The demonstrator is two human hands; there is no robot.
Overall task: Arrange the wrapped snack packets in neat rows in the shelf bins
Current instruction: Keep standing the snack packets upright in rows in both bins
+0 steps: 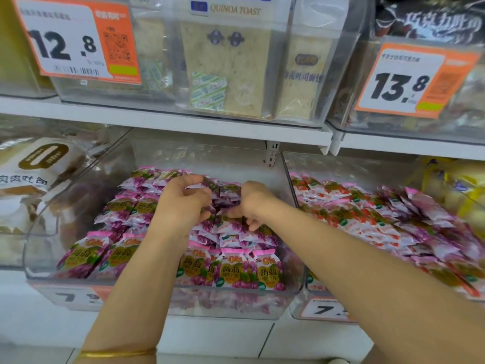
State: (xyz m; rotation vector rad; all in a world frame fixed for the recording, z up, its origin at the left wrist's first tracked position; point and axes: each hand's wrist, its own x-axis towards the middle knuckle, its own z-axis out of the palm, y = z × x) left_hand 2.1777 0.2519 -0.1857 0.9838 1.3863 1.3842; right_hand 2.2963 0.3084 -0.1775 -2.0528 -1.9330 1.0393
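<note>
Deep in the clear bin (35, 254), my left hand (183, 203) and right hand (253, 204) pinch purple packets (227, 197); a yank could collapse neighbouring rows (128, 206).

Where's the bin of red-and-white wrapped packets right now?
The clear bin of red-and-white packets sits on the lower shelf at the right of the head view, beside the clear bin of purple packets and below the orange 13.8 price tag.

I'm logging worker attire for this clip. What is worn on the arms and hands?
Both arms are bare, with no sleeves in view. The left arm wears a thin gold bangle low in the frame. The right arm wears nothing visible. The left hand and right hand have no gloves.
</note>
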